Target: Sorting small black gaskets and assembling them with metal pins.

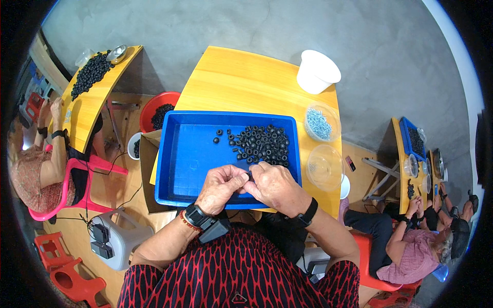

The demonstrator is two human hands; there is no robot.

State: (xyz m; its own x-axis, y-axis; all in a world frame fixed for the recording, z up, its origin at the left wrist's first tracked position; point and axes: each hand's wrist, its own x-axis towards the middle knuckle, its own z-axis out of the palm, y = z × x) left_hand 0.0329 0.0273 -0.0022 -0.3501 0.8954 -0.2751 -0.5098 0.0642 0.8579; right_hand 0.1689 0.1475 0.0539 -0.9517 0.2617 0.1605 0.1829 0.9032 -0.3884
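My left hand (221,188) and my right hand (276,188) meet over the near side of a blue tray (179,169). Their fingertips are pinched together around a small black part (250,176), mostly hidden by the fingers. Just beyond my hands, a heap of small black hollow parts (264,142) fills the tray's right half; they look like short rings or caps. A few stray black parts (217,136) lie apart to the left of the heap.
The yellow table (241,72) carries a white bucket (316,72), a clear tub of pale blue pieces (319,123) and another clear tub (325,167). A red basin (156,110) stands at the left. Other people sit at side tables, with a pink chair (77,179) on the left.
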